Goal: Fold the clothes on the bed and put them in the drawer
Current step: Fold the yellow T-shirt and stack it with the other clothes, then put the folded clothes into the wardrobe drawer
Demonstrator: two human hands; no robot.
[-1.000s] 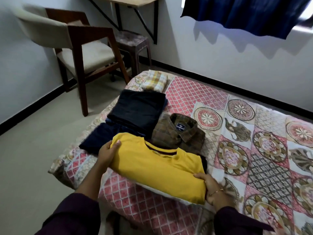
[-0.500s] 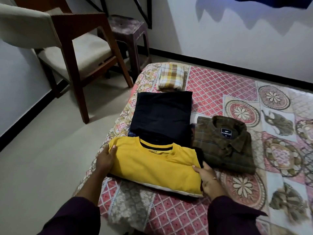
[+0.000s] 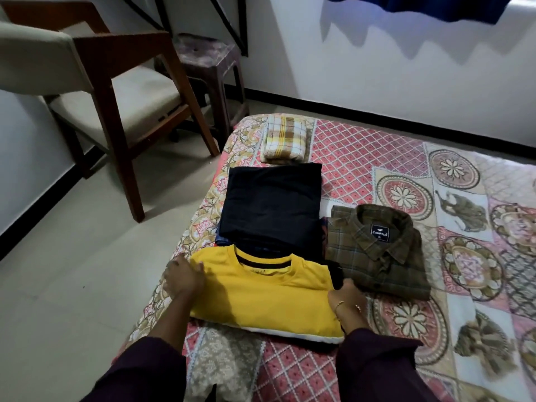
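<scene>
Fingers (image 3: 346, 285) of right hand (image 3: 348, 300) partly hidden behind yellow T-shirt (image 3: 261, 294).

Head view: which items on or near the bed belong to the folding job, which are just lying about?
Job:
yellow T-shirt, held at both ends by the left hand and right hand
folded dark garment
folded brown plaid shirt
folded checked cloth
bed, which they lie on

Lying about:
wooden armchair
small stool
blue curtain

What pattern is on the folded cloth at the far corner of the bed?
The folded cloth has yellow, brown and white checks, seen best in the head view.
</scene>
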